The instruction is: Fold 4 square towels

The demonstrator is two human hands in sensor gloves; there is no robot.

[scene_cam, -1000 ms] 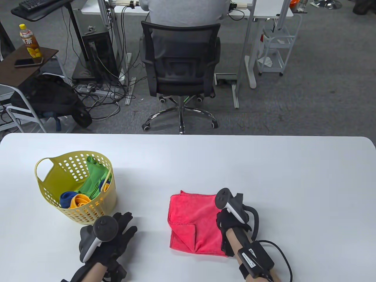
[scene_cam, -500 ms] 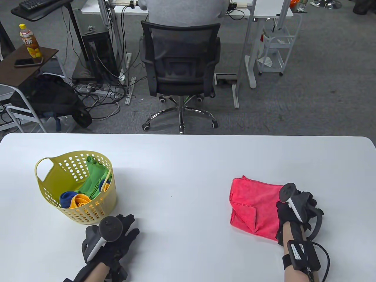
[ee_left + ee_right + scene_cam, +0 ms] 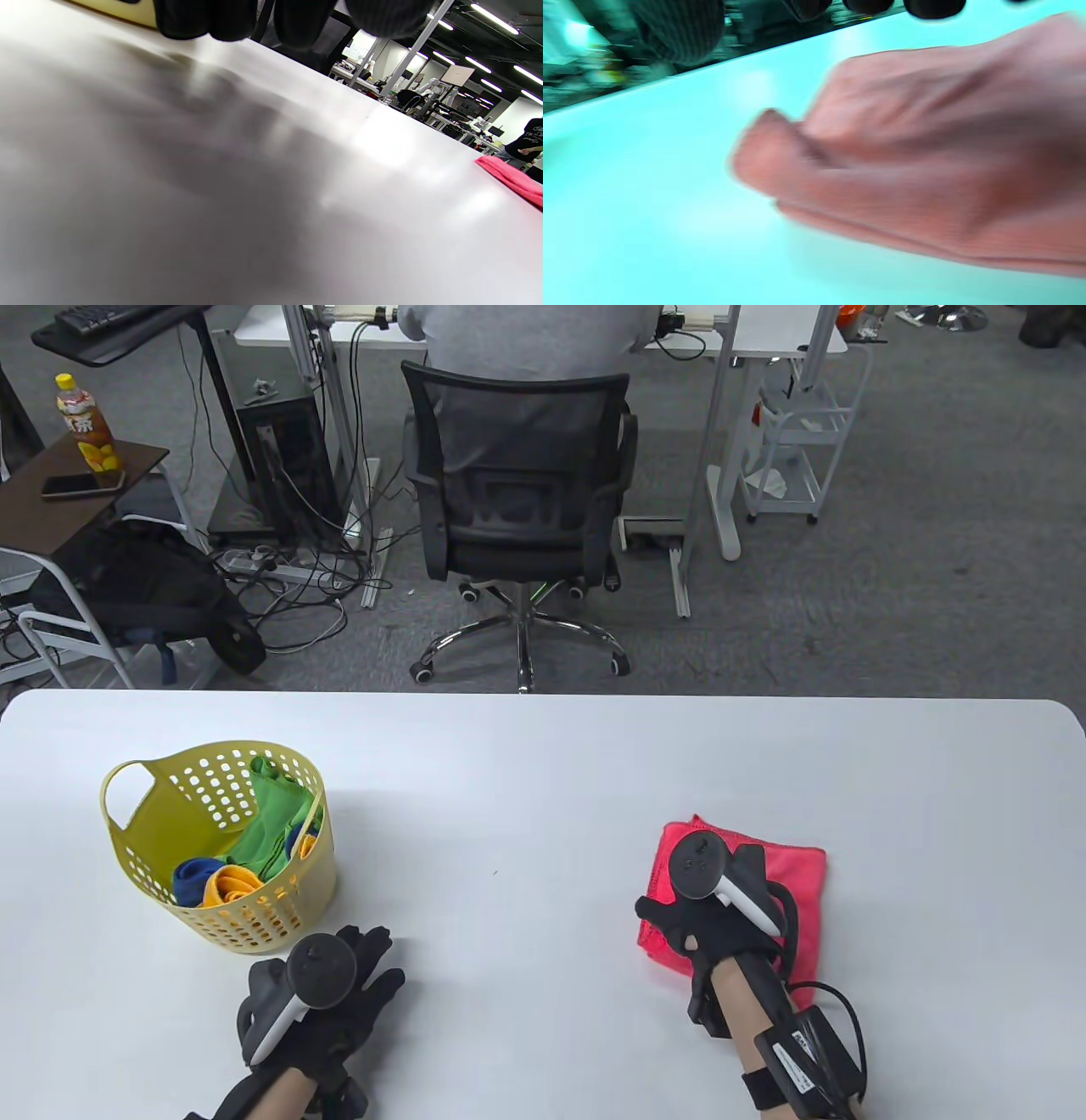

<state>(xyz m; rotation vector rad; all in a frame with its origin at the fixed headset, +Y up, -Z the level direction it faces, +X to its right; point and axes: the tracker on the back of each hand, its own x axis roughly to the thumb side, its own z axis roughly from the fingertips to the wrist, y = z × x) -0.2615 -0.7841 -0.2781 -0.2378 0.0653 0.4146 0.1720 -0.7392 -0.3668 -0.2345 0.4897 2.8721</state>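
The folded red microfibre towel (image 3: 797, 891) lies on the white table's (image 3: 543, 780) right side under the flat right hand (image 3: 708, 920), seemingly pressing, not gripping. The left hand (image 3: 339, 993) rests open, empty. Next: fetch another towel from the yellow perforated plastic basket (image 3: 144, 857).

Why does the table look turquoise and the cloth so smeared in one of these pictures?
Right wrist view: motion blur smears the red towel, and a colour cast tints the white table turquoise. Left wrist view: soft focus, glare patches. Table view: sharp, true colours.
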